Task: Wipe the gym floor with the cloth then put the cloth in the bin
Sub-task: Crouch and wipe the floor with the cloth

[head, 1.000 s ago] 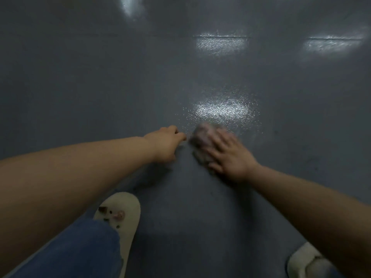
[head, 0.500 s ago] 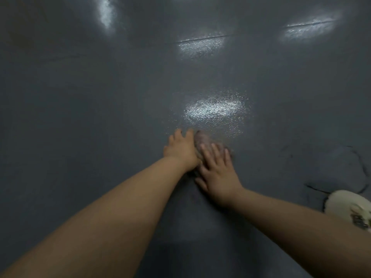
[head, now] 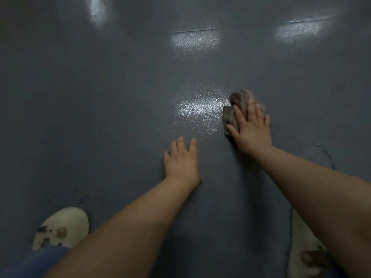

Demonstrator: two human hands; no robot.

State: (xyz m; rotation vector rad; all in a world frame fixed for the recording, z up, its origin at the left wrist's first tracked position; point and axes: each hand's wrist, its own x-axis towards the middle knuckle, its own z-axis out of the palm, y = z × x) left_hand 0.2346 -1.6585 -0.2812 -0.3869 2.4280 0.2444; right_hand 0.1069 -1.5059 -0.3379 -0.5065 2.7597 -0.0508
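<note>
Just right of the bright glare patch on the floor, the cloth lies bunched under the right hand, whose straight, slightly spread fingers press it flat. Below the patch, the left hand rests palm-down, fingers loosely spread. I judge the cloth soft, light and limp, likely to slide easily on this glossy surface; gathering a bunched fold would lift it best. No bin or other container shows.

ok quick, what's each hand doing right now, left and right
Left hand: open, fingers flat on the floor, holding nothing.
Right hand: open, fingers straight, pressing the cloth onto the floor.
</note>
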